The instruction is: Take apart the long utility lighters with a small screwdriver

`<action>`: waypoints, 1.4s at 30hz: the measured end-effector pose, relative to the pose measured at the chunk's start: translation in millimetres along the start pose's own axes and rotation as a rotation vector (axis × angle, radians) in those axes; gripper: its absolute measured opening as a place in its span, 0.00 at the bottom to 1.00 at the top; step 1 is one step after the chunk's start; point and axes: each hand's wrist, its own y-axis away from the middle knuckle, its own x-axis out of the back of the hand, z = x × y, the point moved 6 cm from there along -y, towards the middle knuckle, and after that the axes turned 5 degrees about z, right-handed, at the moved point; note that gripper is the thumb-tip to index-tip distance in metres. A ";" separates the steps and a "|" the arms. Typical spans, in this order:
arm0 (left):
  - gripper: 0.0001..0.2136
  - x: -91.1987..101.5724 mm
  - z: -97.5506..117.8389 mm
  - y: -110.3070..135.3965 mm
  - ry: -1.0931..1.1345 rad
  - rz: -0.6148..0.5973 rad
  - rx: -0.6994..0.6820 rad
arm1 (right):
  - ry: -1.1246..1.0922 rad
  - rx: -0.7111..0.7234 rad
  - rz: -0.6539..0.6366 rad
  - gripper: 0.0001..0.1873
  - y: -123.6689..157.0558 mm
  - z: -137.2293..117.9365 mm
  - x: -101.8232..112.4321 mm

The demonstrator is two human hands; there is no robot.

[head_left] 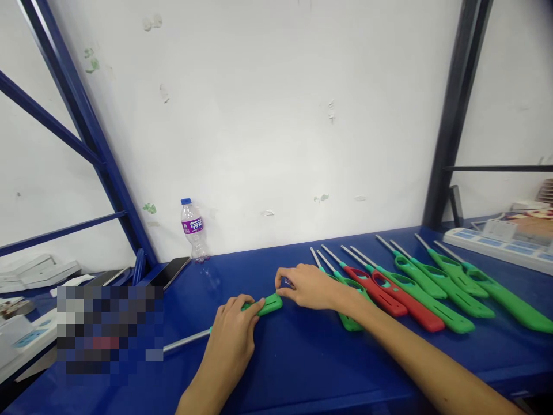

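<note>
My left hand point(233, 328) is closed around a long-necked gas lighter with a green handle point(271, 304). The lighter lies low over the table, its metal rod pointing left and its handle end to the right. At that handle end, my right hand point(315, 288) has thumb and forefinger curled together in a pinch. Whatever those fingertips hold is too small to make out. Just right of this hand, partly hidden by its wrist and forearm, lie green lighters point(351, 323) and red lighters point(425, 314), side by side with rods pointing away.
More green lighters point(510, 297) continue to the right on the blue table point(302, 369). A power strip point(501, 248) sits at the far right. Near the wall stand a plastic bottle point(193, 230) and a phone point(170, 272). Metal posts point(449, 109) rise on both sides.
</note>
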 end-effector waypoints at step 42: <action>0.21 -2.7 1.7 0.9 0.128 0.003 -0.064 | -0.046 0.036 0.107 0.12 -2.8 0.8 7.7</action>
